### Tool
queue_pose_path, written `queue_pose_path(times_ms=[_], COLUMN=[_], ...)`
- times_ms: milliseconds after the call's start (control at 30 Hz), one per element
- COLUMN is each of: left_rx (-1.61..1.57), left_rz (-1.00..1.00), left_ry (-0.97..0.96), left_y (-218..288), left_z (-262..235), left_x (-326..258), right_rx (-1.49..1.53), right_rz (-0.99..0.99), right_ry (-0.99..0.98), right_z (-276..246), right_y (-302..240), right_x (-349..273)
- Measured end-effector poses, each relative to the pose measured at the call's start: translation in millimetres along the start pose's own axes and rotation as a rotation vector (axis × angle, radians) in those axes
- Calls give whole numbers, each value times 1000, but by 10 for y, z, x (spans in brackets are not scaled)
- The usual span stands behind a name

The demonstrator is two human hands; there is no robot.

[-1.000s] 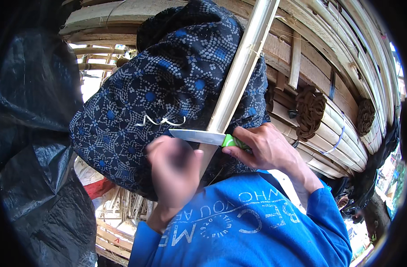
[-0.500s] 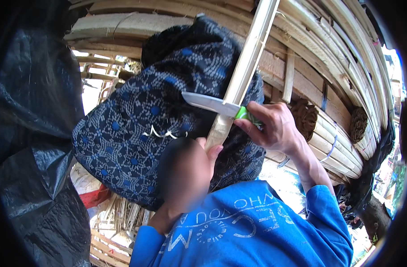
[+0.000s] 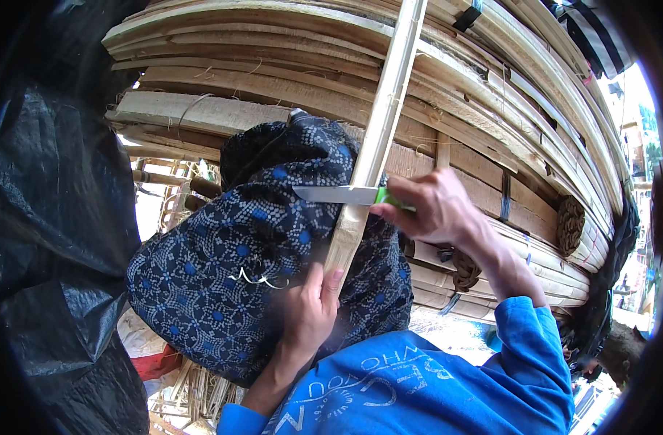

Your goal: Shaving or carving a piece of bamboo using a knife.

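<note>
The left hand [image 3: 308, 308] wraps its grip around the lower end of a long pale bamboo strip [image 3: 381, 127], thumb up along the flat face, so the strip stands steeply and runs up past the top of the picture. Held low like this, the strip is braced against the dark blue patterned cloth [image 3: 223, 275] that pads the lap beneath it; the cloth probably protects the leg from the blade and gives the strip a soft rest.

The right hand [image 3: 437, 210] has its grip shut on the green handle of a knife [image 3: 346, 194]. The blade points to the person's left and lies straight across the strip, its flat steel touching the strip's face a little above the left hand's fingertips. Set crosswise and above the holding hand, the edge can bear on the strip while the fingers below stay out of its way. The right forearm, in a bright blue sleeve [image 3: 534, 348], comes in from the lower right, elbow out, which keeps the wrist level with the blade.

Behind the hands rises a big stack of curved bamboo slats [image 3: 491, 109], bound in bundles, with rolled ends showing at the right. Black plastic sheeting [image 3: 48, 239] fills the left side. Below the cloth, loose thin shavings or splints [image 3: 194, 388] lie in a heap, near a bit of red material.
</note>
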State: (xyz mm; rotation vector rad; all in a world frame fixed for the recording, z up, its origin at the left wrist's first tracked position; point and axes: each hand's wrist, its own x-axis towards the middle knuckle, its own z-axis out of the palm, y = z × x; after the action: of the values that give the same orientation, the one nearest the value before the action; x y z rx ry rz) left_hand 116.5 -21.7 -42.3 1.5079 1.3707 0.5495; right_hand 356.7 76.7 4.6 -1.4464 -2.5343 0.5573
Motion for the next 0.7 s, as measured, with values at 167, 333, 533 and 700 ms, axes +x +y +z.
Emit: queue_pose_path(times_ms=[167, 333, 533, 700], left_rx=[18, -31, -219, -301], left_rz=[35, 20, -117, -128], left_ry=[36, 14, -88, -114], left_y=[-86, -7, 34, 93], left_z=[40, 20, -121, -149], left_x=[-83, -45, -31, 29], right_rx=[117, 245, 217, 156], right_rz=[355, 51, -54, -126], right_ry=[421, 233, 51, 18], right_z=[-60, -39, 104, -14], right_y=[511, 227, 19, 196], right_x=[114, 2, 10, 124])
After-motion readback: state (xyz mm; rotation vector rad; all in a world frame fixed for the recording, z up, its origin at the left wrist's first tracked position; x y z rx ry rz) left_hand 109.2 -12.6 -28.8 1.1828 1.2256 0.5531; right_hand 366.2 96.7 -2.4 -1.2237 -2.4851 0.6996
